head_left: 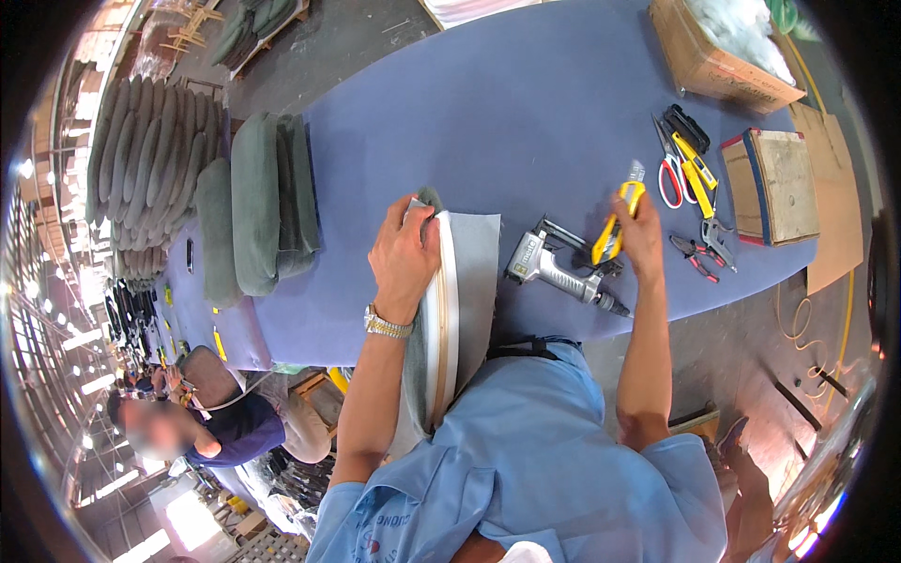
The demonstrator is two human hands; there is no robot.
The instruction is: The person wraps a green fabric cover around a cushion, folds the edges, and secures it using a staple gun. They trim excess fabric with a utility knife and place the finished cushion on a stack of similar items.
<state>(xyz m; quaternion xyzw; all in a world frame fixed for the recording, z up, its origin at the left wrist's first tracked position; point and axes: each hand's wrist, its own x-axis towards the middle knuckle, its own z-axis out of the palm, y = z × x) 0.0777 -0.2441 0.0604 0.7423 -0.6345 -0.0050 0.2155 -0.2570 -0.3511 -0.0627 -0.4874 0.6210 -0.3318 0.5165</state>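
Observation:
My left hand, with a metal watch on its wrist, is closed over the upper end of a green upholstered cushion. The cushion stands on edge against my body, its white and wooden edge facing right. A grey sheet of cloth hangs off that edge. In my right hand is a yellow utility knife, its clear tip pointing away from me. Just left of that hand a silver staple gun lies on the blue-covered table.
Scissors, another yellow cutter, and pliers lie at right, near a worn box. A carton holds white stuffing. Green cushions are stacked at left. Another person works at lower left.

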